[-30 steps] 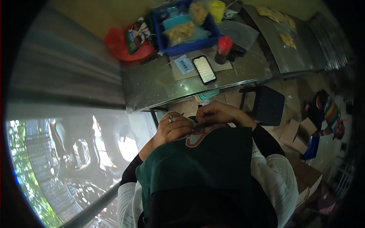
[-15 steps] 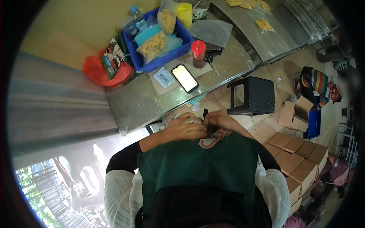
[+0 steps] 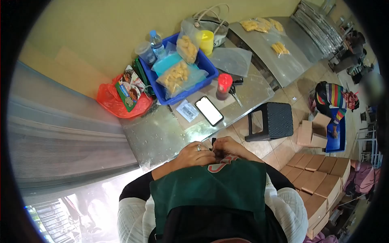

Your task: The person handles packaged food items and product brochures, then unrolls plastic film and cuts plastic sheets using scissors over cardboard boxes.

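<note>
Close together at the front of my green apron [image 3: 206,186], both hands are closed at waist height. A short black strap end [image 3: 213,141] sticks up between them, right by the fingertips of my right hand [image 3: 231,146]. My left hand [image 3: 192,155], with a ring on one finger, has its fingers curled in against the apron; what they hold is hidden. On the metal table [image 3: 150,137] ahead lie a phone [image 3: 209,111] with a lit screen and a white printed packet [image 3: 187,111].
A blue crate [image 3: 210,73] holds bagged yellow food and a water bottle [image 3: 156,43]. Near it are a red-lidded container [image 3: 224,87], scissors [image 3: 236,96] and a red bag [image 3: 107,99]. A black stool [image 3: 278,120] and stacked brown boxes [image 3: 314,176] stand to the right.
My view has tipped upward, so the table and its items sit lower in the picture and more of the wall shows. Both hands stay together at the apron with the black strap end.
</note>
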A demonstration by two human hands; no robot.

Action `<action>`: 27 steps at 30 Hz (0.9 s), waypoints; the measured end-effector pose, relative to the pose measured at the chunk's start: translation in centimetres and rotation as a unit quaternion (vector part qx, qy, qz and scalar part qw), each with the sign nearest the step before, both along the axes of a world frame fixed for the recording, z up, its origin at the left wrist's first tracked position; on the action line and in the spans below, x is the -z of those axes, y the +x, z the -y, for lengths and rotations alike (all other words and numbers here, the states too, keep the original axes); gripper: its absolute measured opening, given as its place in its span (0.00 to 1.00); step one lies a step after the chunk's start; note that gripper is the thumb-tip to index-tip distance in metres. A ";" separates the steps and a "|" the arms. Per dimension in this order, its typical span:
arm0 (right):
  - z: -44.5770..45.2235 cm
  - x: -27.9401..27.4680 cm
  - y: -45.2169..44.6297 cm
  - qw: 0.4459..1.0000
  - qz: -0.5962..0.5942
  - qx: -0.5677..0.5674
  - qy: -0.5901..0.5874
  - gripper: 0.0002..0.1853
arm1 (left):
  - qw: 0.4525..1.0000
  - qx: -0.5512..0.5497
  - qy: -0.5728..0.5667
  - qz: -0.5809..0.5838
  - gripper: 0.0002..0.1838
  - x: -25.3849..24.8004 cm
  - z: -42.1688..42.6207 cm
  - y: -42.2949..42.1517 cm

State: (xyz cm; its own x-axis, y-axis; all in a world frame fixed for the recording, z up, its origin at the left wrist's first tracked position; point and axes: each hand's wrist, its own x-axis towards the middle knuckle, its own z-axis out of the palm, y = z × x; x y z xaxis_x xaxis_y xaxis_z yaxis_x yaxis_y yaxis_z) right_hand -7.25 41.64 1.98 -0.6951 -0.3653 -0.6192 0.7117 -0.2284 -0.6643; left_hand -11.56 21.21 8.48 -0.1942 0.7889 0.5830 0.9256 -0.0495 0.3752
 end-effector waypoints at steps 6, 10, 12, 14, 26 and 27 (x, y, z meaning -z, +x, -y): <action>3.7 -0.4 -3.2 0.995 -0.021 -0.064 0.074 0.06 | 0.998 -0.054 0.019 0.022 0.14 -0.3 3.4 -0.3; 6.2 -1.4 -5.2 0.990 -0.027 -0.105 0.088 0.06 | 0.995 -0.091 0.000 0.050 0.14 -1.6 5.5 -0.2; 6.9 0.0 -6.2 0.979 -0.100 -0.132 0.119 0.06 | 0.992 -0.109 0.019 0.056 0.14 -1.4 6.4 0.2; 8.2 3.2 -7.6 0.941 -0.221 -0.073 0.246 0.06 | 0.989 -0.128 0.051 0.053 0.14 -0.8 7.3 0.6; 11.6 13.1 -16.8 0.644 -0.548 -0.004 0.534 0.02 | 0.678 -0.520 0.347 0.386 0.22 -0.4 10.2 5.8; 11.8 13.3 -17.0 0.598 -0.591 -0.041 0.539 0.02 | 0.627 -0.529 0.387 0.421 0.22 -0.5 10.7 5.8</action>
